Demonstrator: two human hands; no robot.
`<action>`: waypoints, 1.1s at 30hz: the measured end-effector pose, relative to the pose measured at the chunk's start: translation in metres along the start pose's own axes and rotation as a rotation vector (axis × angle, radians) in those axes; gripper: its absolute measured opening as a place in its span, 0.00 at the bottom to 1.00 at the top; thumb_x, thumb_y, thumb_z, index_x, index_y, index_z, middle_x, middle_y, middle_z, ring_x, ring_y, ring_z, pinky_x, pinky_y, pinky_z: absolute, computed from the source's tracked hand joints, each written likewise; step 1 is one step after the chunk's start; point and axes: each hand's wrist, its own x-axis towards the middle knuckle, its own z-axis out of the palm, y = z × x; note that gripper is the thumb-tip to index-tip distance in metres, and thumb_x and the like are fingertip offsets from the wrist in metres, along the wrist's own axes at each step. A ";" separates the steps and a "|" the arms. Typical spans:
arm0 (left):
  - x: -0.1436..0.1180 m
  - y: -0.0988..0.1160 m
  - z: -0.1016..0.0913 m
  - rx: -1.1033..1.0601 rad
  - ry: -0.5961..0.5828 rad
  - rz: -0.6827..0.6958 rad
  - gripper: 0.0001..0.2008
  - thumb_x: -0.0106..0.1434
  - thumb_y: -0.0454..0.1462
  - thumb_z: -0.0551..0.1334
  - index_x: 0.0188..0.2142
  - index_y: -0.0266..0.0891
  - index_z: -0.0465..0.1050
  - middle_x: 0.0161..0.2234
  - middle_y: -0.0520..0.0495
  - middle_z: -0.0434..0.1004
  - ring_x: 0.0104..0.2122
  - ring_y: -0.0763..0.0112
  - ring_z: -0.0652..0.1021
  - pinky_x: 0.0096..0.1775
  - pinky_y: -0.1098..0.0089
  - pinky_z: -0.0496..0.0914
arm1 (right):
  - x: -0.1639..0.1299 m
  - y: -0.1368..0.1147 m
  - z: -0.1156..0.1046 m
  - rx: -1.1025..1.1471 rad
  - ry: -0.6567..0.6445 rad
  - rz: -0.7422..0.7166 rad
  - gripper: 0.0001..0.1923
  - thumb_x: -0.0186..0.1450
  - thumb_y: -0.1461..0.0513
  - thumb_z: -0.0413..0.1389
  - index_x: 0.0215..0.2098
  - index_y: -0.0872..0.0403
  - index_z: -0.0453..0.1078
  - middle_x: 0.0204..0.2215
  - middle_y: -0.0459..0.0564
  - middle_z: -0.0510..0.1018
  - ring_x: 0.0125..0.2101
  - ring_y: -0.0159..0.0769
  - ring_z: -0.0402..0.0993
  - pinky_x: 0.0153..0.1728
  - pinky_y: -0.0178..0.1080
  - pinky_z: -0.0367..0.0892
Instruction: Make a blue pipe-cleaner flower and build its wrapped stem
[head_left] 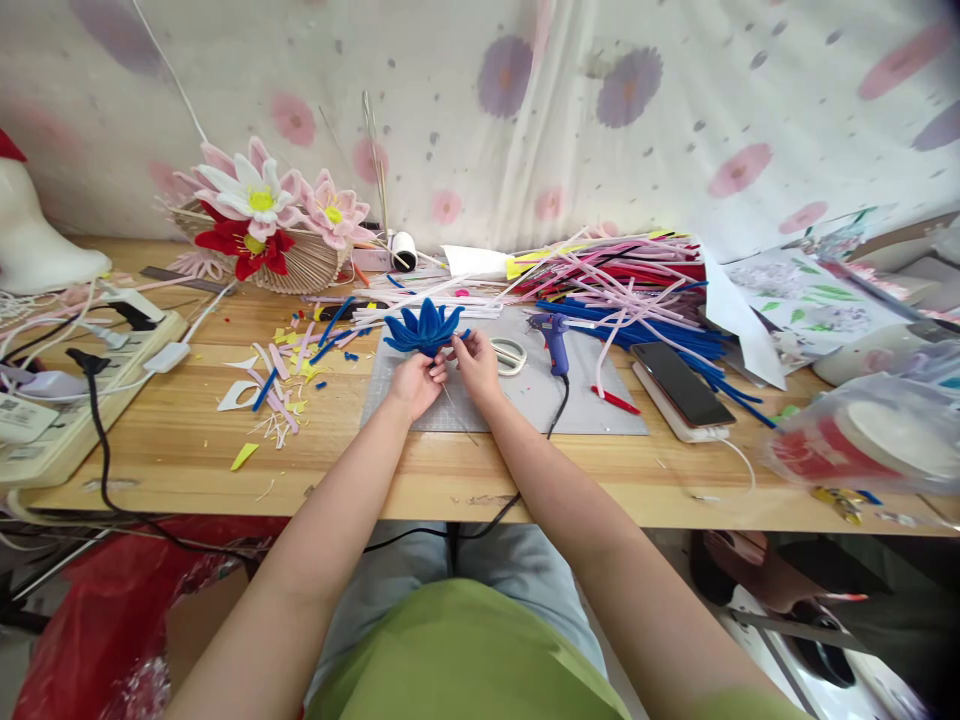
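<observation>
A blue pipe-cleaner flower [424, 328] with pointed petals is held just above the grey cutting mat [600, 408]. My left hand [420, 384] is closed round its underside, where a thin wire stem [454, 408] hangs down between the hands. At the flower's right edge, my right hand [475, 362] pinches a small blue piece by a petal; whether that piece is joined to the flower I cannot tell. White-handled scissors [510, 356] lie just right of my right hand, and a purple glue gun [553, 340] rests farther right on the mat.
Scraps [279, 375] litter the wood table left of the mat. Behind stand a fan with pink, white and red flowers [259, 200] and bundled pipe cleaners [637, 270]. A phone [684, 384] on a white power bank and a bagged cup [885, 440] are right; a power strip [67, 440] is left.
</observation>
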 end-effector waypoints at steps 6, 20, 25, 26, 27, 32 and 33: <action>-0.003 -0.006 0.005 0.066 0.054 0.063 0.11 0.64 0.34 0.48 0.30 0.32 0.66 0.18 0.55 0.56 0.14 0.84 0.56 0.16 0.81 0.52 | 0.000 -0.007 -0.003 0.154 0.061 0.056 0.11 0.55 0.55 0.54 0.26 0.53 0.57 0.22 0.42 0.73 0.20 0.25 0.67 0.21 0.30 0.60; 0.002 -0.007 0.002 -0.124 0.071 -0.019 0.15 0.66 0.39 0.46 0.28 0.34 0.64 0.14 0.58 0.50 0.11 0.85 0.52 0.12 0.84 0.47 | -0.006 -0.032 -0.002 0.398 -0.217 0.215 0.17 0.47 0.54 0.62 0.24 0.53 0.58 0.24 0.43 0.76 0.18 0.25 0.69 0.19 0.28 0.64; 0.001 -0.009 0.005 -0.195 0.059 -0.036 0.16 0.66 0.39 0.46 0.26 0.33 0.63 0.13 0.59 0.46 0.11 0.86 0.51 0.11 0.84 0.46 | -0.001 -0.027 -0.007 0.401 -0.093 0.186 0.16 0.49 0.56 0.60 0.22 0.53 0.55 0.21 0.43 0.75 0.18 0.24 0.68 0.17 0.27 0.58; 0.001 -0.010 0.005 -0.200 0.072 -0.034 0.17 0.66 0.39 0.46 0.25 0.33 0.63 0.12 0.59 0.45 0.11 0.86 0.50 0.11 0.84 0.46 | -0.001 -0.026 -0.007 0.391 -0.065 0.193 0.16 0.49 0.57 0.59 0.22 0.53 0.55 0.21 0.43 0.75 0.18 0.24 0.68 0.16 0.27 0.57; 0.000 -0.011 0.006 -0.203 0.086 -0.032 0.17 0.66 0.39 0.46 0.25 0.33 0.62 0.12 0.59 0.45 0.11 0.86 0.50 0.11 0.84 0.45 | -0.001 -0.025 -0.007 0.375 -0.039 0.204 0.16 0.49 0.57 0.59 0.22 0.53 0.54 0.20 0.43 0.75 0.18 0.24 0.67 0.16 0.26 0.55; -0.003 -0.008 0.006 -0.244 0.085 -0.052 0.17 0.66 0.39 0.45 0.26 0.34 0.62 0.13 0.59 0.45 0.11 0.85 0.51 0.11 0.84 0.47 | -0.003 -0.021 -0.004 0.306 0.036 0.275 0.15 0.49 0.58 0.58 0.21 0.53 0.54 0.19 0.42 0.73 0.18 0.25 0.67 0.15 0.27 0.51; -0.004 -0.006 0.006 -0.258 0.073 -0.056 0.17 0.67 0.39 0.45 0.26 0.34 0.62 0.13 0.58 0.45 0.12 0.85 0.51 0.11 0.84 0.47 | -0.003 -0.020 -0.003 0.305 0.043 0.293 0.15 0.49 0.58 0.58 0.21 0.53 0.54 0.19 0.42 0.73 0.18 0.25 0.67 0.15 0.27 0.51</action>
